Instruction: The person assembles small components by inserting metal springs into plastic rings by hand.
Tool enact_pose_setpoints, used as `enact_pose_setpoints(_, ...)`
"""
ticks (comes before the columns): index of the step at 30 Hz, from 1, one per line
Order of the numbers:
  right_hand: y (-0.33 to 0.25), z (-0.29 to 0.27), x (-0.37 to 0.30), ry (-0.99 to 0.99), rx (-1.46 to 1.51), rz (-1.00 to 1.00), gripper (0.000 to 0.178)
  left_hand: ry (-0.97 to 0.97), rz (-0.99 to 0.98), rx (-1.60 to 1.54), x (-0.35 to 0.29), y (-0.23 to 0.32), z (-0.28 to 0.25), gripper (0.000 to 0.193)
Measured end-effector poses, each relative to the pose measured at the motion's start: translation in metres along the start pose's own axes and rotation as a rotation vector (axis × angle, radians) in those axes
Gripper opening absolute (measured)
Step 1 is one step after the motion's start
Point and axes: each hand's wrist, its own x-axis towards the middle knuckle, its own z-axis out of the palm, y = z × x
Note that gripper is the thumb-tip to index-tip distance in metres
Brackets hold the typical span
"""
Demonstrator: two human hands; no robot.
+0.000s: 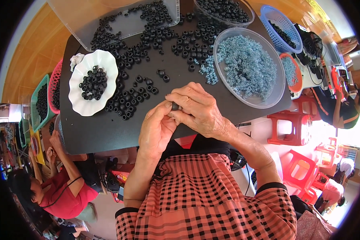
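Pinching a small, dark, plastic-looking fitting point(175, 107) between thumbs and fingertips, the left hand point(154, 130) and right hand point(200, 107) meet at the centre of the frame, over the near part of the black worktop point(96, 135). Both hands grip it, the right one's fingers arching over the top and hiding most of it. The fitting looks likely to be light, stiff and hard to break, with a smooth, curved wall that could slip or roll; its outer sides, taken between thumb and forefinger, seem the surest hold, leaving the ends free. What shows of it is rounded and dark grey; whether anything sits inside cannot be told. Left of the hands lie glossier black barrel-shaped pieces point(128, 105), many with round open mouths, and more fill a scalloped white dish point(77, 95) at upper left. Pale blue coil springs point(250, 64) heap in a clear round tub point(257, 103) at upper right.
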Motion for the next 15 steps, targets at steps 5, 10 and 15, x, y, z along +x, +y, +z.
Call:
enact_pose_setpoints(5, 0.002, 0.001, -0.002, -0.018, 0.014, 0.017, 0.034, 0.043, 0.011, 0.052, 0.001, -0.002, 0.005, 0.022)
enact_pose_setpoints(10, 0.005, 0.002, -0.005, -0.019, -0.010, 0.005, 0.033, 0.078, 0.064, 0.184, -0.001, -0.005, 0.019, 0.023)
enact_pose_setpoints(15, -0.001, 0.004, -0.003, 0.026, -0.109, -0.025, 0.032, -0.016, 0.046, 0.204, 0.002, -0.003, 0.008, 0.024)
